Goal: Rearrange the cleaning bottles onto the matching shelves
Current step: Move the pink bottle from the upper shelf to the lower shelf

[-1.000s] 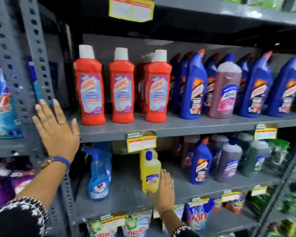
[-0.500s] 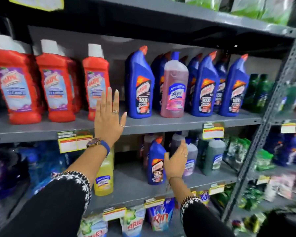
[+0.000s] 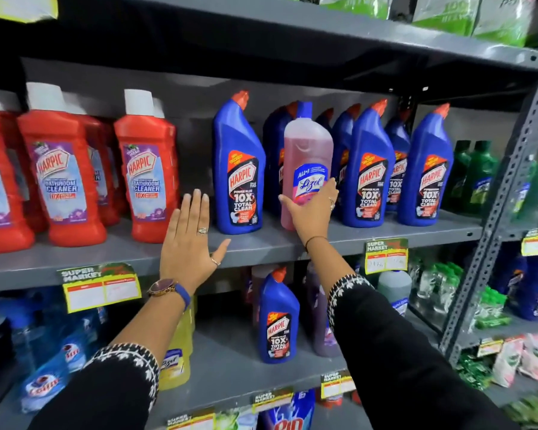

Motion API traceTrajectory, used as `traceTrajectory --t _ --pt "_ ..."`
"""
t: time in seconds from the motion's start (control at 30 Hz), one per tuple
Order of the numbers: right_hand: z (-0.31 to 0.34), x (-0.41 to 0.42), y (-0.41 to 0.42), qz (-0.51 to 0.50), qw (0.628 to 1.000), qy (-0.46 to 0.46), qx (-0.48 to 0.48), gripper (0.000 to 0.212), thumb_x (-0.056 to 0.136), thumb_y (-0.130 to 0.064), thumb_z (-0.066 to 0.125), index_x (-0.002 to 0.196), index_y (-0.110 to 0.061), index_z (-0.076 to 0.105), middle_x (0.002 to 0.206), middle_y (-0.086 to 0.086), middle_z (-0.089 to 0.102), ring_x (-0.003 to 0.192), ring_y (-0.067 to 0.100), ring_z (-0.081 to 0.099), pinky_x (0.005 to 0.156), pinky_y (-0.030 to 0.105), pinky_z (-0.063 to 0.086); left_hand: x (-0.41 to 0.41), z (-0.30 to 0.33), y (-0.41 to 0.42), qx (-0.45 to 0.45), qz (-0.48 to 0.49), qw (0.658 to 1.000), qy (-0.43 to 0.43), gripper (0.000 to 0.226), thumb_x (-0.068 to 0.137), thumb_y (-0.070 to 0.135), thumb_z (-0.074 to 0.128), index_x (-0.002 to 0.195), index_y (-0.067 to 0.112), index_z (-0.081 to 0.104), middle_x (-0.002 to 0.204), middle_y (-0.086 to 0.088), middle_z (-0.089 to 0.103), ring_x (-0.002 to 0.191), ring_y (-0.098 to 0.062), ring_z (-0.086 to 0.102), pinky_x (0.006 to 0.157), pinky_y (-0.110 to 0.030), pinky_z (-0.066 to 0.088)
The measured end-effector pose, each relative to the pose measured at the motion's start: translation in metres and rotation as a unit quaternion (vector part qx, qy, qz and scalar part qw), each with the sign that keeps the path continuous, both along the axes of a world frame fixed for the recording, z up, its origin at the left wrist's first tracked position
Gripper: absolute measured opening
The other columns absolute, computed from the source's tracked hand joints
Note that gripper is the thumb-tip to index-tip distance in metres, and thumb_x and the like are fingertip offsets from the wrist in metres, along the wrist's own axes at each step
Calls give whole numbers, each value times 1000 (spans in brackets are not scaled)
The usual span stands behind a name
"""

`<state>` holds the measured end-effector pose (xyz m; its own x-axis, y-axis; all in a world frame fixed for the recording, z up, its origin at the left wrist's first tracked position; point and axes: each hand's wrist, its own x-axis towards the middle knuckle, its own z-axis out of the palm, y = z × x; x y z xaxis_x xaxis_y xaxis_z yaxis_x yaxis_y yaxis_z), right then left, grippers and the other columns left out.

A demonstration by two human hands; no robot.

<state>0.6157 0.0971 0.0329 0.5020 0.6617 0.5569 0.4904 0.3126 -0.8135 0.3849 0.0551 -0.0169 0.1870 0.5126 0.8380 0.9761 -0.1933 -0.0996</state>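
The right hand point(image 3: 311, 209) wraps the lower part of the pink bottle point(image 3: 307, 162), thumb on its left side and fingers point(image 3: 331, 189) across the label, so it is gripping that bottle, which stands on the middle shelf point(image 3: 416, 234) among the blue bottles point(image 3: 370, 169). The left hand point(image 3: 188, 243) is open and flat, fingers spread, empty, hovering in front of the same shelf's edge between the red bottles point(image 3: 149, 175) and the nearest blue one. The step in hand looks like pulling the stray pink bottle out of the blue row. Below, on the lower shelf point(image 3: 230, 373), one blue bottle point(image 3: 278, 321) stands out of place beside a purple bottle point(image 3: 322, 321) and a grey-green one, with a yellow bottle point(image 3: 180, 346) further left. Next, the pink bottle needs lifting clear without knocking its blue neighbours, then setting down among the similar bottles below; the open hand could fetch the stray blue one up
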Motion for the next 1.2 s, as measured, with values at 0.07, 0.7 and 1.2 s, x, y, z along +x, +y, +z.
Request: traceTrajectory --t 0.07,0.7,1.2 --pt "8 -4 9 -34 999 6 -39 129 60 -50 82 148 -6 -1 157 15 12 144 31 11 115 51 11 1 -1 -1 3 2 1000 4 82 87 51 33 150 1 15 156 -16 18 144 -29 13 118 -32 0" --pt "10 -28 -49 -73 997 25 -31 126 50 -49 85 146 -19 10 143 12 32 126 35 34 100 58 32 1 -3 1 20 3 1000 9 79 87 45 31 149 -2 15 156 -20 16 144 -31 11 118 -35 2" --pt "-157 -84 -127 -14 996 92 -13 126 41 -33 93 143 -11 22 142 12 36 130 29 32 109 38 23 -1 -3 1 26 -1 1000 2 80 87 44 38 149 -3 17 156 -20 15 144 -31 11 117 -33 -2"
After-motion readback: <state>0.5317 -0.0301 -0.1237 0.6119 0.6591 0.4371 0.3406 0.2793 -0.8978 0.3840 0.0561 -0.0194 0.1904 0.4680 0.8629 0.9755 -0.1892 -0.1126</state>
